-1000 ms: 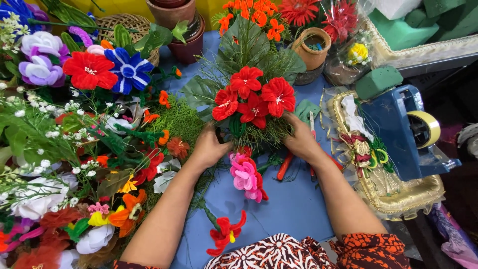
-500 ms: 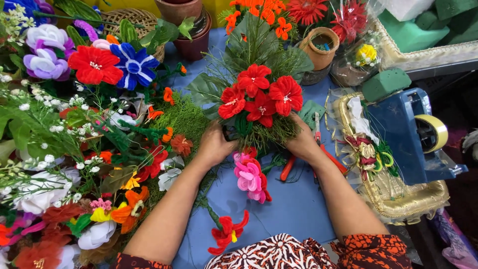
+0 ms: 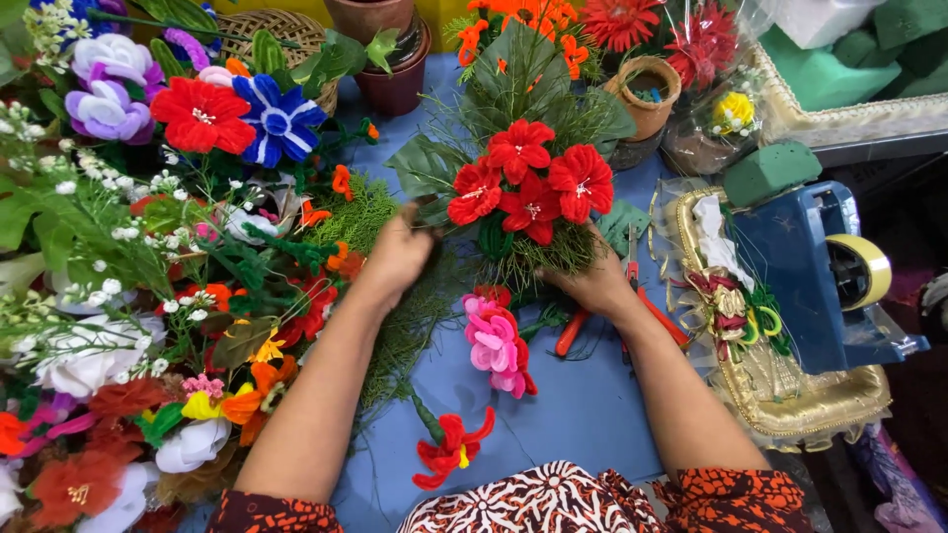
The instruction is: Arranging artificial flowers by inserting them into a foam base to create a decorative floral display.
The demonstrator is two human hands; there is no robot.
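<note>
**Red flower bunch held between both hands**

Red flower bunch (image 3: pixel 528 183) stands upright at the middle of the blue table (image 3: pixel 583 405), its green fronds fanning out behind the four blooms. The left hand (image 3: pixel 400 257) is closed on the greenery at the bunch's lower left edge, fingers buried in the fronds. The right hand (image 3: pixel 592 281) cups the base from the lower right, fingers curled around the stems. Just below the bunch, between the two forearms, lies a pink flower (image 3: pixel 494 341), and nearer the person a small red flower (image 3: pixel 449 449). Orange-handled pliers (image 3: pixel 632 296) lie partly under the right wrist.
</note>
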